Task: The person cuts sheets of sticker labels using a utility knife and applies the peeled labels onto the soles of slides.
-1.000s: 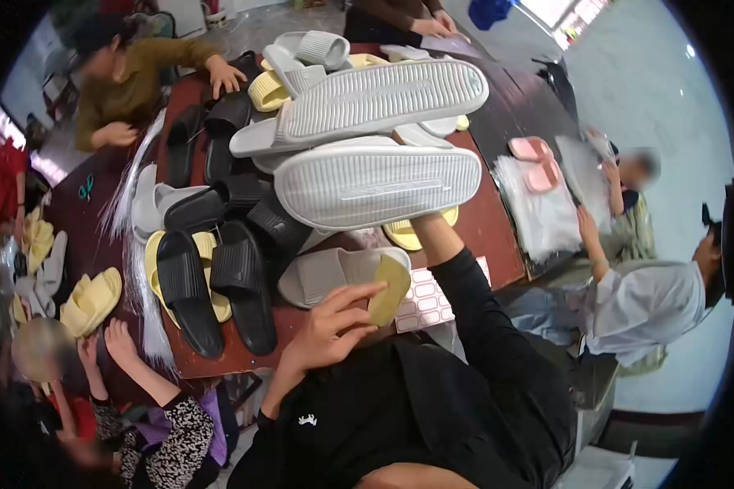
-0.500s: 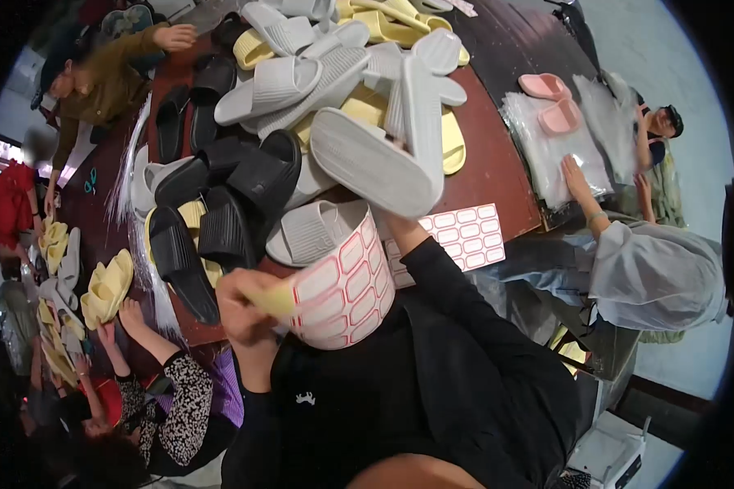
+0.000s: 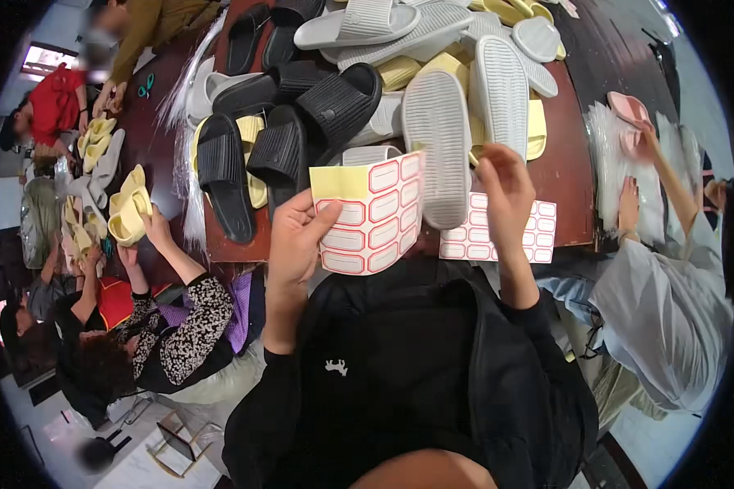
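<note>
A sheet of red-bordered labels [image 3: 371, 213] with a yellow patch at its upper left is pinched between the thumb and fingers of my left hand [image 3: 296, 236]. My right hand [image 3: 507, 191] is raised with its fingers apart and nothing in it, to the right of the sheet. Between the two, a grey slipper [image 3: 435, 147] rests sole-up against the pile, and another grey slipper [image 3: 502, 94] shows its sole just behind. Beneath my right hand a second label sheet [image 3: 540, 232] lies at the table's front edge, partly hidden by the hand and wrist.
Black slippers [image 3: 223, 163] lie at the left of the red-brown table [image 3: 567, 147], grey and yellow ones at the back. A person [image 3: 192, 314] at the left holds yellow slippers [image 3: 128, 208]. Another person [image 3: 665, 301] at the right is beside clear bags [image 3: 607, 163] and pink slippers [image 3: 628, 110].
My right hand has let go of the grey slippers and drawn back toward the front edge. The label sheet in my left hand has turned its printed side into view. The camera view has shifted.
</note>
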Demonstrator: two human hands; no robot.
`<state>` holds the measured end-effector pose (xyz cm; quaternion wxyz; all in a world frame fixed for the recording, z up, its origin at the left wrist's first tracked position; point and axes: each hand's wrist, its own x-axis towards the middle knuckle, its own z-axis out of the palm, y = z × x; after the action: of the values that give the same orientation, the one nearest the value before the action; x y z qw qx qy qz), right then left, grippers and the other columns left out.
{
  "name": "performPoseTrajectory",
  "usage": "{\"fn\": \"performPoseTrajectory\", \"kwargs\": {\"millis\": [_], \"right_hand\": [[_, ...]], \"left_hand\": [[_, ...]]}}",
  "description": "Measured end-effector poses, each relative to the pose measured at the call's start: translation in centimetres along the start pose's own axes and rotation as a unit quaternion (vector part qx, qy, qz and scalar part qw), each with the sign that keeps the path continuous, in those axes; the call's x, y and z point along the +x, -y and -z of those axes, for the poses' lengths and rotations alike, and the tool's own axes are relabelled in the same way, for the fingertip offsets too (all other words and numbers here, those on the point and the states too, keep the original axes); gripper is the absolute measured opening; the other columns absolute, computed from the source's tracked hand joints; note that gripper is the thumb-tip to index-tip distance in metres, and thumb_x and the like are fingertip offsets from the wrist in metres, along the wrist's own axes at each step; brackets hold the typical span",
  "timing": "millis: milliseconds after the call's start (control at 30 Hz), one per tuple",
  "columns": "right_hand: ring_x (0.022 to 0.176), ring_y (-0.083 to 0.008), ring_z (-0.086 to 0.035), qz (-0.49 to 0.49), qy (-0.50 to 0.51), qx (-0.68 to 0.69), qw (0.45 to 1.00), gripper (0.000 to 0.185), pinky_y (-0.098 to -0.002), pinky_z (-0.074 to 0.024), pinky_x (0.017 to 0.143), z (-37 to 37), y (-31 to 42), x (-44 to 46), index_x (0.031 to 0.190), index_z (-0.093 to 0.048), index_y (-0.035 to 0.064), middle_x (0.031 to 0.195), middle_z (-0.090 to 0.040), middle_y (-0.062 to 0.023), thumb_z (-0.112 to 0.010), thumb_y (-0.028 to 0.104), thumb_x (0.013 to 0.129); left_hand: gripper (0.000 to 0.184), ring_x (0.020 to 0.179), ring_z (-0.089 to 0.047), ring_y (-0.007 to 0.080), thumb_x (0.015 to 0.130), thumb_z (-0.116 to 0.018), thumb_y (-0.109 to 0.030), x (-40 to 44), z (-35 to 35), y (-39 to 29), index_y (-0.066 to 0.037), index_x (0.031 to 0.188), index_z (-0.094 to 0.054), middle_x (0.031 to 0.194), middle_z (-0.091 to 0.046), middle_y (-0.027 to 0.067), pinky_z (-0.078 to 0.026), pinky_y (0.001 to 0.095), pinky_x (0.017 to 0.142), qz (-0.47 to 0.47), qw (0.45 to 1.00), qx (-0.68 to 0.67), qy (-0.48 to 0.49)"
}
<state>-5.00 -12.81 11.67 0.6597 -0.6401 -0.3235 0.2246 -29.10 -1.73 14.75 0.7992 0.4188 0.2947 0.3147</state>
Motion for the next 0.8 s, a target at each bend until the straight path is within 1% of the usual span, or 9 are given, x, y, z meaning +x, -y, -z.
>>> {"fn": "performPoseTrajectory", "kwargs": {"millis": [67,133,233,333,500,600,633,733,800], "right_hand": [[0.078,-0.0106,-0.056,0.088,0.122,-0.044,0.988,0.022,-0.0233,-0.0466,0.072,-1.6,2.8,-1.5,0.101,-0.060,-0.0012,0.091,-0.058,-0.0049,-0.063,-0.002,0.079],[0.071,-0.0119,-0.056,0.118,0.175,-0.074,0.975,0.023,-0.0229,-0.0470,0.066,-4.2,5.3,-2.8,0.094,-0.062,-0.0007,0.087,-0.058,-0.0062,-0.071,0.001,0.073],[0.067,-0.0134,-0.057,0.113,0.171,-0.075,0.976,0.023,-0.0234,-0.0473,0.061,-6.0,5.5,-3.6,0.091,-0.063,0.0000,0.087,-0.060,-0.0077,-0.075,0.002,0.070],[0.068,-0.0136,-0.058,0.111,0.169,-0.066,0.977,0.022,-0.0240,-0.0480,0.062,-6.6,5.1,-4.4,0.091,-0.064,-0.0006,0.086,-0.061,-0.0080,-0.074,0.003,0.071],[0.072,-0.0144,-0.061,0.111,0.154,-0.065,0.980,0.019,-0.0252,-0.0495,0.063,-7.0,4.5,-5.5,0.090,-0.065,-0.0019,0.085,-0.063,-0.0092,-0.072,0.002,0.073],[0.073,-0.0144,-0.062,0.127,0.161,-0.067,0.976,0.016,-0.0247,-0.0500,0.063,-7.0,4.6,-6.0,0.089,-0.065,-0.0027,0.085,-0.063,-0.0091,-0.071,0.000,0.075],[0.073,-0.0145,-0.063,0.135,0.165,-0.068,0.975,0.015,-0.0245,-0.0502,0.063,-7.0,4.7,-6.3,0.089,-0.065,-0.0030,0.085,-0.063,-0.0091,-0.070,0.000,0.075],[0.072,-0.0138,-0.063,0.119,0.160,-0.055,0.978,0.013,-0.0237,-0.0503,0.062,-6.9,5.0,-7.0,0.089,-0.065,-0.0032,0.084,-0.063,-0.0087,-0.067,-0.002,0.077],[0.072,-0.0135,-0.063,0.109,0.157,-0.051,0.980,0.012,-0.0233,-0.0504,0.061,-6.8,5.3,-7.4,0.089,-0.065,-0.0032,0.083,-0.063,-0.0085,-0.066,-0.003,0.077]], "left_hand": [[0.023,0.086,-0.064,0.0144,0.090,-0.055,-0.003,-0.5,-0.7,0.3,0.007,0.111,-0.057,0.100,-0.066,0.0123,-0.051,0.0256,0.078,0.017,1.000,0.002,-0.004],[0.023,0.086,-0.064,0.0141,0.090,-0.055,-0.003,-1.2,-1.6,0.1,0.007,0.111,-0.057,0.100,-0.066,0.0121,-0.051,0.0254,0.078,0.016,1.000,0.010,0.001],[0.023,0.086,-0.064,0.0136,0.090,-0.056,-0.002,-1.8,-2.5,0.1,0.007,0.111,-0.057,0.099,-0.066,0.0118,-0.051,0.0251,0.078,0.006,1.000,0.023,0.012],[0.024,0.088,-0.063,0.0129,0.088,-0.058,-0.001,-2.1,-2.4,0.9,0.007,0.110,-0.057,0.098,-0.066,0.0110,-0.050,0.0248,0.079,-0.013,1.000,0.004,-0.012],[0.020,0.087,-0.061,0.0117,0.087,-0.060,-0.002,-2.5,-1.5,1.5,0.005,0.106,-0.061,0.097,-0.066,0.0087,-0.048,0.0241,0.078,0.001,1.000,0.004,-0.026],[0.017,0.085,-0.061,0.0112,0.086,-0.062,-0.002,-3.0,-1.2,1.4,0.005,0.101,-0.063,0.096,-0.066,0.0082,-0.048,0.0235,0.076,-0.058,0.989,0.136,-0.011],[0.017,0.085,-0.061,0.0112,0.086,-0.062,-0.002,-3.1,-1.2,1.3,0.005,0.101,-0.063,0.096,-0.066,0.0082,-0.048,0.0235,0.076,-0.057,0.989,0.136,-0.009],[0.015,0.083,-0.060,0.0108,0.085,-0.063,-0.003,-3.4,-1.5,0.3,0.005,0.098,-0.064,0.092,-0.066,0.0086,-0.047,0.0227,0.075,-0.112,0.960,0.256,0.010],[0.016,0.083,-0.060,0.0108,0.085,-0.063,-0.003,-3.4,-1.5,0.0,0.005,0.098,-0.063,0.093,-0.066,0.0090,-0.047,0.0226,0.075,-0.115,0.956,0.269,0.026]]}}
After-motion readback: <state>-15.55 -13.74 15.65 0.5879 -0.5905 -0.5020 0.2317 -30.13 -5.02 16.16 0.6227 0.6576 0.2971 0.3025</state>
